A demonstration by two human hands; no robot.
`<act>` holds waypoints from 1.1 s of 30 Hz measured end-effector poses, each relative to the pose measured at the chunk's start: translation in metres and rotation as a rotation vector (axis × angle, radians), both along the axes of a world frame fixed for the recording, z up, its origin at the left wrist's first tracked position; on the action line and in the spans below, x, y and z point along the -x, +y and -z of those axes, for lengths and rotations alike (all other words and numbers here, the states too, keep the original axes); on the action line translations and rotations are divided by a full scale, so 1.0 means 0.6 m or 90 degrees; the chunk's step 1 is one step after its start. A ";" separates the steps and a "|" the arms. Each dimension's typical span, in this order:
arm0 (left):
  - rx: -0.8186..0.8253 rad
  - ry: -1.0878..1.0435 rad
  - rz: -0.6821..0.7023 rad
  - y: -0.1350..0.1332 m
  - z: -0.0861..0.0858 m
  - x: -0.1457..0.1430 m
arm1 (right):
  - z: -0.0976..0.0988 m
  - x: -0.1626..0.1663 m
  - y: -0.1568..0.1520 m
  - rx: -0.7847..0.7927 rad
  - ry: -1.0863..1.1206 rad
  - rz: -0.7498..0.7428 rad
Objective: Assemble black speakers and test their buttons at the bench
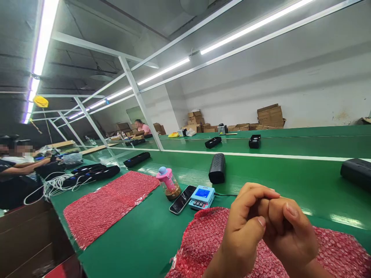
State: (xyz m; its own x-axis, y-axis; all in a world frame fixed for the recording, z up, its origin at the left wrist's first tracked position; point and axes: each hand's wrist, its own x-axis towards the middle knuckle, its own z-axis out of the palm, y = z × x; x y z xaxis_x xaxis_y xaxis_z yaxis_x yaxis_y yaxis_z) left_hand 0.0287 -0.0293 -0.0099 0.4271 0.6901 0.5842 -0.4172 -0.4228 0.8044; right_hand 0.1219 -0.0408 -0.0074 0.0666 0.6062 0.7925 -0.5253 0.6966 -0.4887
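Observation:
My left hand (245, 227) and my right hand (290, 231) are clasped together above a sheet of red bubble wrap (203, 243) at the near edge of the green table (145, 239). The fingers of both hands are curled and interlocked, and nothing shows between them. Just beyond the hands lie a small blue and white tester box (202, 197) with a cable, and a black phone (182, 199) face up. A pink-capped bottle (168, 182) stands next to the phone. A black speaker (217, 168) lies further back on the table.
A second red bubble wrap sheet (110, 204) lies to the left. More black speakers (136, 159) sit along the green conveyor, one at the right edge (356, 172). Workers sit at left (17, 170) and far back (142, 127). White cables (58, 184) and cardboard boxes (271, 115) are about.

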 end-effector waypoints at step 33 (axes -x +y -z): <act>-0.373 0.371 -0.601 -0.036 -0.006 0.011 | 0.019 -0.026 0.032 -0.199 -0.133 0.358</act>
State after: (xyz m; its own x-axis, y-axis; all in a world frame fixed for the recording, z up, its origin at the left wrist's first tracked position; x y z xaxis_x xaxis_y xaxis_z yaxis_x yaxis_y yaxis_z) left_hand 0.0222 -0.0510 -0.0065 0.2058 0.5681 0.7968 0.5963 -0.7184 0.3582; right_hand 0.1375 -0.0214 -0.0186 0.1316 0.2639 0.9555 0.0423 0.9615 -0.2714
